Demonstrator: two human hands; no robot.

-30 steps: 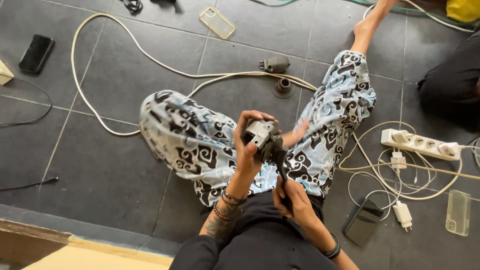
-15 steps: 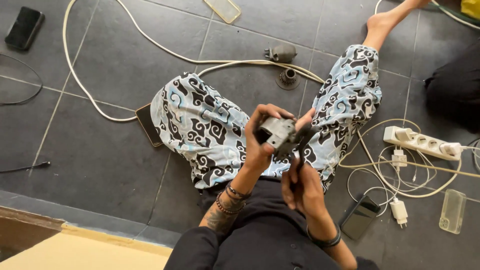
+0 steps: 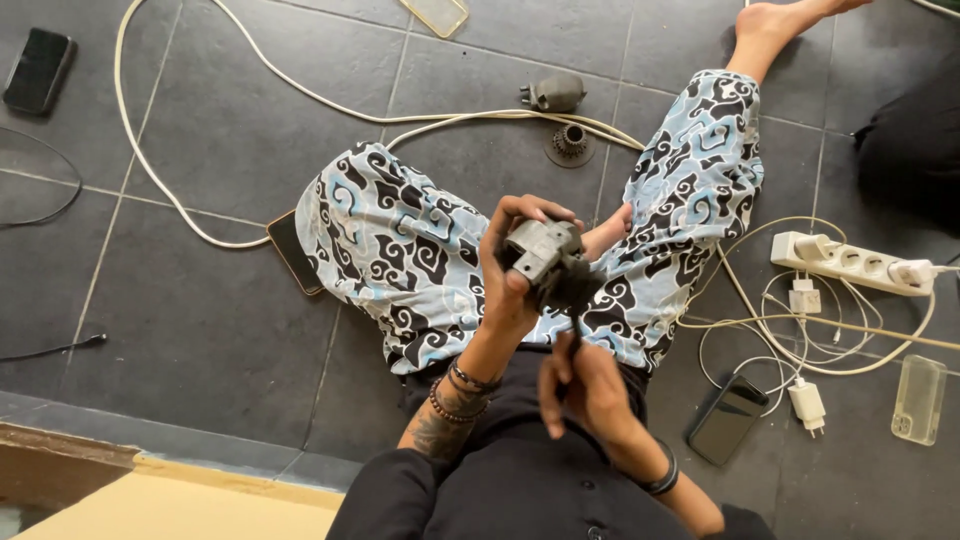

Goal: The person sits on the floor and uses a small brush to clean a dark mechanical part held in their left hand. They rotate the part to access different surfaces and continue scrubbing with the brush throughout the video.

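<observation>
I sit cross-legged on a dark tiled floor in blue, white and black patterned trousers [image 3: 400, 250]. My left hand [image 3: 510, 285] is closed around a grey metal machine part [image 3: 545, 262], held up over my lap. Just below it, my right hand [image 3: 585, 385] grips a thin dark tool [image 3: 572, 335] whose tip points up into the underside of the part. Beaded bracelets circle my left wrist and a dark band my right.
Two small dark metal parts [image 3: 560, 95] [image 3: 570, 143] lie on the floor beyond my knees. A white power strip [image 3: 850, 262] with chargers and tangled white cables sits at right, beside a phone [image 3: 727, 420] and a clear case [image 3: 918, 398]. A thick cream cable [image 3: 170, 190] loops left; another phone [image 3: 38, 70] lies far left.
My view has drifted left and slightly down. The left hand has turned the grey part a little while the right hand has stayed under it with the tool.
</observation>
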